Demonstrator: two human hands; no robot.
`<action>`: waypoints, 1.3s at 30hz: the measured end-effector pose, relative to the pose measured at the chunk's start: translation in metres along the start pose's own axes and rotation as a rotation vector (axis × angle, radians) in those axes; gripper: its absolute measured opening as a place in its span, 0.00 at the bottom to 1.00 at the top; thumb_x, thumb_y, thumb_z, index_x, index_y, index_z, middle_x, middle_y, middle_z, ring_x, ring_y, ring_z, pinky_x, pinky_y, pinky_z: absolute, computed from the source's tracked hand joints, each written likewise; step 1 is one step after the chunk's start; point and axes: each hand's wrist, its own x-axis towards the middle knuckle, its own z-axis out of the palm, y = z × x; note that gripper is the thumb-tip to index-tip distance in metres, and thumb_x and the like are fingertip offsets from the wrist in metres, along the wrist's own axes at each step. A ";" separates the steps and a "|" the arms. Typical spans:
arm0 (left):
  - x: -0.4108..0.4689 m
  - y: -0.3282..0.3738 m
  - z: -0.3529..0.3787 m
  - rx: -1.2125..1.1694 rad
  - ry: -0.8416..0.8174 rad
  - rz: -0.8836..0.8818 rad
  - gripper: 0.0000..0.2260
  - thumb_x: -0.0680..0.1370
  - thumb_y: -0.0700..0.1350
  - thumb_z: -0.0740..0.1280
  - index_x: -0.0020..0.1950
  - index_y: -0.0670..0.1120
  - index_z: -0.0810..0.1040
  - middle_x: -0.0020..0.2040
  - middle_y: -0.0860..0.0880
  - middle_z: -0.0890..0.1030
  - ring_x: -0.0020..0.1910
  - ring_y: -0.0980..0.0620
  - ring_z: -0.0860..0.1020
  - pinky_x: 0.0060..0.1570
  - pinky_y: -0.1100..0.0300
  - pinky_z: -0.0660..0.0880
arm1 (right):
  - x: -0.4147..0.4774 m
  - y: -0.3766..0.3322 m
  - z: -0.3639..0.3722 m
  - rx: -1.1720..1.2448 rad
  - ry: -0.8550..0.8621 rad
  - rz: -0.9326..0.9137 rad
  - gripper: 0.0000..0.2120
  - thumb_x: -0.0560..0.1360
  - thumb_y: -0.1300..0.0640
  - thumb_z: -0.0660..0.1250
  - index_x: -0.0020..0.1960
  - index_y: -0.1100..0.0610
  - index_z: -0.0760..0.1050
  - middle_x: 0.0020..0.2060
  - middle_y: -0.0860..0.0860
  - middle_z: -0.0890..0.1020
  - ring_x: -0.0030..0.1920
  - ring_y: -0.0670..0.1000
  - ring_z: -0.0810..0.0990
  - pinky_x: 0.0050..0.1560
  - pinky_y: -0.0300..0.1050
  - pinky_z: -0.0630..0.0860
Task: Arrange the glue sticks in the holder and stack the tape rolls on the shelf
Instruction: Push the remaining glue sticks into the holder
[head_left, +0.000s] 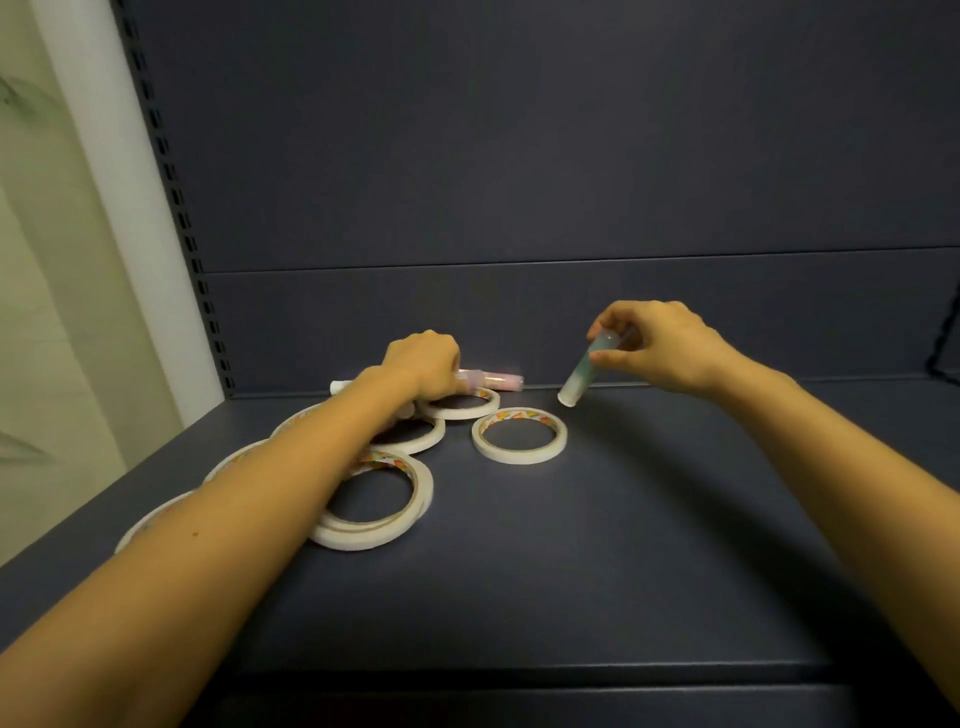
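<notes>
Well, the left hand (423, 364) curls round a pink glue stick (491, 381), held level near the far edge of the shelf (623, 519). The right hand (660, 348) pinches a green glue stick (584, 371), tilted, white end down. Tape rolls (363, 540) lie flat around the left forearm; one roll (519, 456) sits apart between the hands.

One head-worn camera looks forward and down, close onto the dark blue-grey metal shelf (597, 545) filling the frame.
</notes>
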 end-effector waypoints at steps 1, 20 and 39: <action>-0.001 0.003 -0.005 -0.057 0.018 0.001 0.19 0.77 0.59 0.62 0.47 0.43 0.79 0.43 0.45 0.78 0.41 0.47 0.73 0.36 0.59 0.68 | -0.006 0.005 -0.004 -0.002 0.008 0.021 0.11 0.74 0.50 0.69 0.56 0.49 0.76 0.48 0.46 0.78 0.50 0.51 0.79 0.54 0.54 0.77; -0.055 0.329 -0.043 -0.981 0.132 0.419 0.05 0.72 0.39 0.72 0.45 0.39 0.78 0.36 0.50 0.79 0.34 0.56 0.79 0.33 0.71 0.78 | -0.196 0.177 -0.175 -0.269 0.081 0.330 0.11 0.76 0.47 0.66 0.57 0.48 0.75 0.53 0.47 0.79 0.52 0.53 0.79 0.50 0.48 0.75; -0.069 0.620 -0.043 -0.733 0.165 0.717 0.10 0.68 0.47 0.75 0.44 0.52 0.76 0.44 0.52 0.79 0.45 0.48 0.78 0.51 0.49 0.77 | -0.360 0.373 -0.309 -0.393 0.291 0.598 0.13 0.76 0.47 0.66 0.59 0.49 0.75 0.56 0.50 0.80 0.56 0.55 0.77 0.47 0.46 0.70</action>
